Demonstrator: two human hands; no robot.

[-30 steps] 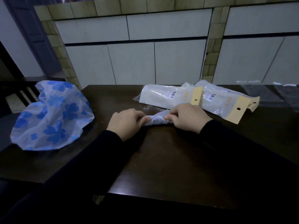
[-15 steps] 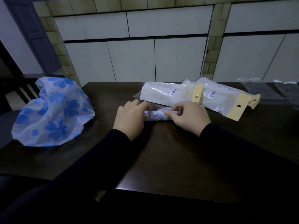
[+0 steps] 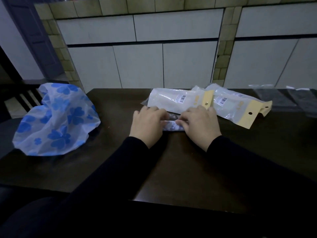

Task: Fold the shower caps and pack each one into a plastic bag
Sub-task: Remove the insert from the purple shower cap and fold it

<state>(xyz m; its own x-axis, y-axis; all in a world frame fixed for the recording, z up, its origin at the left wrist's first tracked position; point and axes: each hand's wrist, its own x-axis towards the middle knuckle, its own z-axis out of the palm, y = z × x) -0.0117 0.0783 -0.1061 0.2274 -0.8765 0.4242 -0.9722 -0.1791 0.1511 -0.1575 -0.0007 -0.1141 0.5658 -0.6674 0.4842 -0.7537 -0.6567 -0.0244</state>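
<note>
At the far left of the dark table (image 3: 180, 160) lies a loose shower cap (image 3: 56, 117), white and translucent with blue flower prints, puffed up and crumpled, well apart from the hands.

Near the middle, the left hand (image 3: 147, 124) lies palm down on the left end of a folded cap (image 3: 170, 126), fingers reaching forward over it and curling down at the tips onto the bundle. Only a short strip of this cap shows between the two hands; it rests on the table as a narrow, compact bundle with faint bluish marks.

The right hand (image 3: 199, 124) covers the bundle's right end, its fingers bent and pinching the cap's upper edge. Both arms wear black sleeves (image 3: 257, 169).

Just behind the hands lie packed bags (image 3: 175, 100), clear plastic with barcode labels and yellow hang-hole headers, overlapping each other and angled toward the right. The nearest one almost touches the fingertips.

At the far right edge of the table lie flat clear bags (image 3: 281, 100), hard to make out against the dark top. White cabinets (image 3: 154, 62) stand behind.
</note>
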